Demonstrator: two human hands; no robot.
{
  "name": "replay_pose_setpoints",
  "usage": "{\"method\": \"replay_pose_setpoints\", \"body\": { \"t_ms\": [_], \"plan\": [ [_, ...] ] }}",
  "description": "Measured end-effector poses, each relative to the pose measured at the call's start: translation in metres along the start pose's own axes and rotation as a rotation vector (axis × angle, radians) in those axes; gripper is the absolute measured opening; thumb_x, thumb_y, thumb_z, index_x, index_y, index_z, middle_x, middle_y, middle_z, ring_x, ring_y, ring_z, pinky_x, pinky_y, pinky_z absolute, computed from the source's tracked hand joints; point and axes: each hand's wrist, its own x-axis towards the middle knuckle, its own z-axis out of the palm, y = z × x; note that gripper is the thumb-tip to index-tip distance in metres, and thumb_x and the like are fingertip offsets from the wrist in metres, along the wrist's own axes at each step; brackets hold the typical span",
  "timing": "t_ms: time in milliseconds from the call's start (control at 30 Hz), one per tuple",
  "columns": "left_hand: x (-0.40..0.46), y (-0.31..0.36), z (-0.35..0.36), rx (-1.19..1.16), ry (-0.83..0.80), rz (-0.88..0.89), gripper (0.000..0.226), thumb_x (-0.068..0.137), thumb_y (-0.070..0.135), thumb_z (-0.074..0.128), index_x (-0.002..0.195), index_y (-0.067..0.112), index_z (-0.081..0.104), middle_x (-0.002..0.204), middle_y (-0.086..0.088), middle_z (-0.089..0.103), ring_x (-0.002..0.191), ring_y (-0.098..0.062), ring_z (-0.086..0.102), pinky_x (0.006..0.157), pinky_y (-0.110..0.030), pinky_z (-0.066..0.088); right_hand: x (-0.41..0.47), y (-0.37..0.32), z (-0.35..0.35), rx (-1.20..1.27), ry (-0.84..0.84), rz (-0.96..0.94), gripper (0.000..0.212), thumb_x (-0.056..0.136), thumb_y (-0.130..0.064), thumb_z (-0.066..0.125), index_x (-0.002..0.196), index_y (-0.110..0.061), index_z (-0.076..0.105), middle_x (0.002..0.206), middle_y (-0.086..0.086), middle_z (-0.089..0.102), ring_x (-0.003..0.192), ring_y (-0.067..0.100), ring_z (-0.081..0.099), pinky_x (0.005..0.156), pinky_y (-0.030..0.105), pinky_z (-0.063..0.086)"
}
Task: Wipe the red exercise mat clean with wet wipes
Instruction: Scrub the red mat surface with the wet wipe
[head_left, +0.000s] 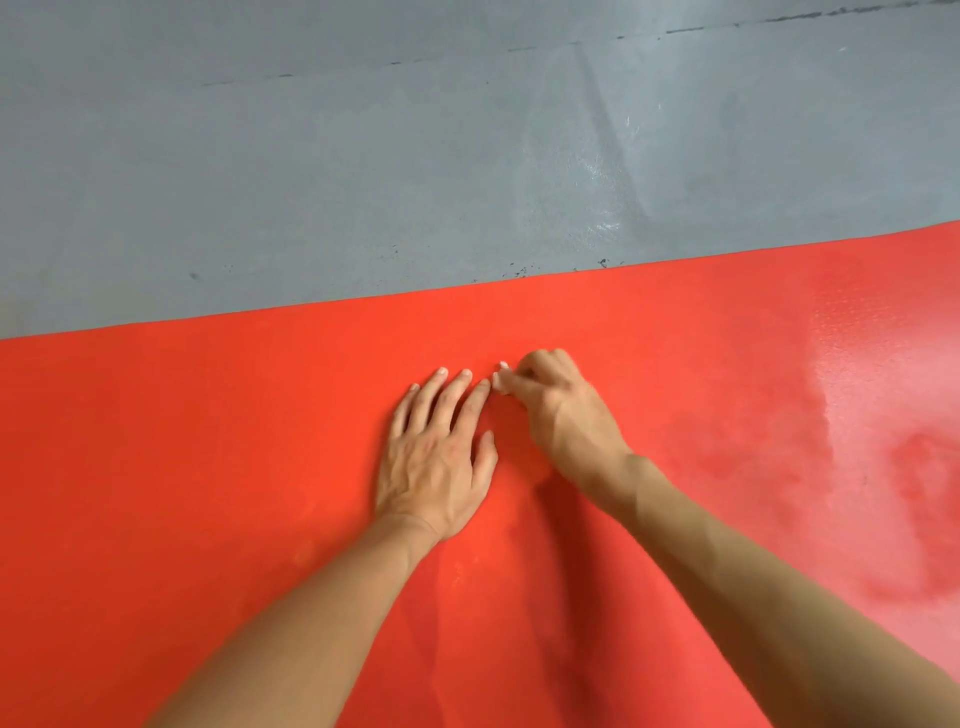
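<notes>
While left hand (436, 457) presses mat (208, 441) flat-fingered, right hand (558, 410) pinches wipe (502, 382), scrubbing; next, likely dry stretch at nine o'clock.

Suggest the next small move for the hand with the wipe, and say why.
Probably drag the right hand, its fingers pinching a small wadded wipe, leftward across the dull red mat; only the mat's right side shows a wet sheen. The left hand lies flat there and must shift.
</notes>
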Motion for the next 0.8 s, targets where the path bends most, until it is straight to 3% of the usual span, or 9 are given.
{"method": "replay_pose_setpoints", "body": {
  "t_ms": [133,200,267,400,467,600,667,800],
  "plan": [
    [0.0,0.001,-0.001,-0.004,0.003,-0.001,0.059,0.1,0.043,0.038,0.155,0.024,0.048,0.159,0.002,0.046,0.154,-0.023,0.031,0.126,-0.048,0.026,0.011,0.049,-0.017,-0.05,0.263,0.5,0.022,0.103,-0.012,0.055,0.102,-0.01,0.077,0.093,0.009,0.058,0.093,0.032,0.052,0.076,0.043,0.05],
    [0.0,0.001,0.0,-0.008,0.006,-0.001,0.059,0.1,0.043,0.038,0.155,0.024,0.048,0.159,0.002,0.047,0.154,-0.023,0.032,0.126,-0.048,0.025,0.017,0.032,-0.012,0.003,0.302,0.631,0.024,0.103,-0.013,0.053,0.1,-0.009,0.076,0.094,0.009,0.058,0.094,0.029,0.05,0.077,0.044,0.049],
    [0.0,0.0,0.0,-0.011,0.007,0.001,0.059,0.099,0.042,0.04,0.154,0.024,0.049,0.159,0.002,0.047,0.154,-0.023,0.032,0.126,-0.048,0.025,0.014,-0.001,-0.001,0.11,0.227,0.519,0.031,0.105,-0.023,0.047,0.099,-0.011,0.074,0.093,0.006,0.057,0.092,0.02,0.047,0.08,0.042,0.047],
    [0.001,0.0,0.001,-0.014,0.006,0.002,0.059,0.098,0.042,0.042,0.153,0.023,0.05,0.159,0.002,0.046,0.154,-0.023,0.031,0.126,-0.048,0.025,-0.01,-0.009,-0.004,0.102,-0.028,-0.081,0.025,0.107,-0.014,0.048,0.111,-0.009,0.073,0.095,0.006,0.058,0.084,0.025,0.051,0.08,0.034,0.05],
    [0.0,0.0,0.001,-0.008,0.003,0.003,0.059,0.099,0.042,0.04,0.155,0.023,0.048,0.16,0.002,0.045,0.155,-0.022,0.03,0.126,-0.048,0.025,-0.004,0.025,-0.016,0.038,0.025,-0.065,0.02,0.106,-0.013,0.055,0.107,-0.011,0.075,0.092,0.007,0.059,0.082,0.027,0.054,0.079,0.04,0.052],
    [0.0,0.0,0.002,0.003,-0.009,-0.004,0.059,0.101,0.043,0.038,0.156,0.024,0.046,0.161,0.002,0.044,0.155,-0.022,0.029,0.126,-0.048,0.024,0.006,0.049,-0.021,-0.021,0.279,0.445,0.024,0.106,-0.012,0.055,0.1,-0.01,0.078,0.09,0.008,0.057,0.086,0.028,0.049,0.073,0.041,0.049],
    [-0.001,0.0,0.001,0.005,-0.004,-0.006,0.059,0.1,0.042,0.04,0.155,0.024,0.047,0.161,0.002,0.045,0.155,-0.022,0.029,0.126,-0.048,0.024,0.0,0.019,-0.008,0.039,0.215,0.368,0.023,0.104,-0.007,0.054,0.104,-0.009,0.076,0.092,0.007,0.057,0.087,0.026,0.048,0.076,0.036,0.047],
    [0.0,0.001,0.001,-0.003,-0.01,-0.003,0.059,0.099,0.042,0.041,0.155,0.024,0.047,0.161,0.002,0.045,0.155,-0.023,0.03,0.126,-0.048,0.025,-0.01,0.015,-0.009,0.031,-0.035,-0.103,0.019,0.107,-0.011,0.055,0.115,-0.011,0.072,0.098,0.005,0.058,0.085,0.026,0.05,0.082,0.033,0.048]
  ]
}}
